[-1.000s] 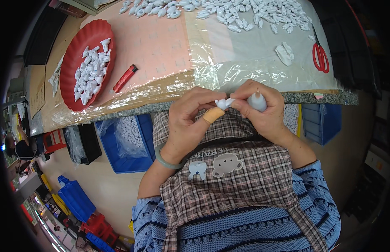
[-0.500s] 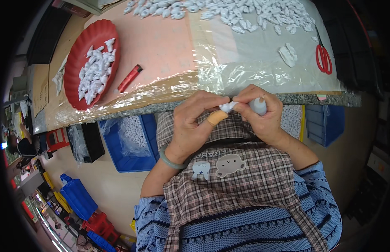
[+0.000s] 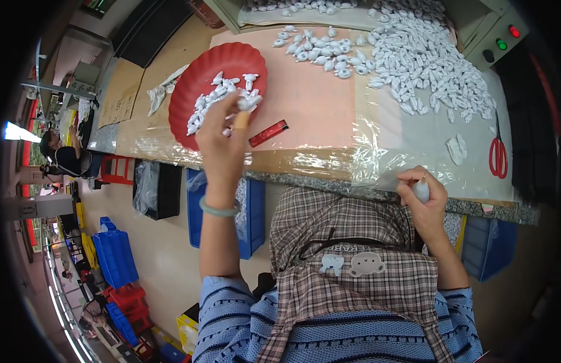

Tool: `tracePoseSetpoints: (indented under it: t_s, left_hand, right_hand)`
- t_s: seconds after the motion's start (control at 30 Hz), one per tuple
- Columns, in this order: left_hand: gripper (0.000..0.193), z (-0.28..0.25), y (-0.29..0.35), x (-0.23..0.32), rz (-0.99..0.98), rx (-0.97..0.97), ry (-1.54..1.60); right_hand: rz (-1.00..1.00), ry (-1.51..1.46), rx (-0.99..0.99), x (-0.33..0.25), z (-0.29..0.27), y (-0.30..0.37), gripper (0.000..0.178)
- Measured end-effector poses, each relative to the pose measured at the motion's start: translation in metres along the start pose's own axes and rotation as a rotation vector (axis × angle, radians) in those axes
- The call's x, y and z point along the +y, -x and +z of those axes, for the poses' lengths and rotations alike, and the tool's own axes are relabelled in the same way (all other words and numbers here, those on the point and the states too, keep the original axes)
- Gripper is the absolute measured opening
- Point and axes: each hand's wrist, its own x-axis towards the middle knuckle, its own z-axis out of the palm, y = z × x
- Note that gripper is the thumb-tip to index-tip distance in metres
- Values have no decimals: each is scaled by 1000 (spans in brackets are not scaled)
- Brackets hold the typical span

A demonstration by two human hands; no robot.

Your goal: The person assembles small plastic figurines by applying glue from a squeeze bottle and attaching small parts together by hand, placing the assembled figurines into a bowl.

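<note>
My left hand, with a tan finger cover on the thumb, is raised over the near right part of a scalloped red tray. Its fingertips close on a small white plastic figure. Several similar white figures lie heaped in the tray, partly hidden by the hand. Over the table's front edge, my right hand wraps round a small pale squeeze bottle, its tip pointing up and away from me. Thumb and forefinger of that hand press together.
Loose white parts lie in a big pile and a smaller group at the back. A red lighter-like stick is beside the tray. Red-handled scissors and crumpled white tissue sit at right. Blue bins stand below the table edge.
My hands have parted. The left one has moved from in front of me to the tray with the white figure; the right one keeps the bottle near the edge. The view has shifted.
</note>
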Motion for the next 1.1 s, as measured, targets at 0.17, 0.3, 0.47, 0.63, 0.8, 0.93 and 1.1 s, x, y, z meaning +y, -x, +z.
tracePoseSetpoints:
  t_s: [0.17, 0.3, 0.47, 0.63, 0.8, 0.93, 1.1]
  left_hand:
    - [35, 10, -25, -13, 353, 32, -448]
    - [29, 71, -26, 2, 428, -134, -237]
    - [20, 132, -49, 4, 472, -164, -144]
    - [13, 155, -59, 5, 422, -257, -390]
    - [11, 157, -51, 5, 460, -280, -354]
    - [14, 153, -52, 2, 414, -336, -320]
    - [21, 144, -43, -2, 334, -386, -138]
  right_hand:
    - [76, 45, -10, -2, -1, -3, 15]
    - [-1, 75, -10, -2, 0, -2, 13]
    - [28, 132, -32, -6, -4, -1, 15]
    - [-24, 160, -23, -3, -7, -1, 15]
    - [-22, 164, -23, 0, -11, -2, 15]
    - [-4, 144, -19, -1, -11, -4, 13]
    - [69, 75, 5, -2, -13, -3, 12]
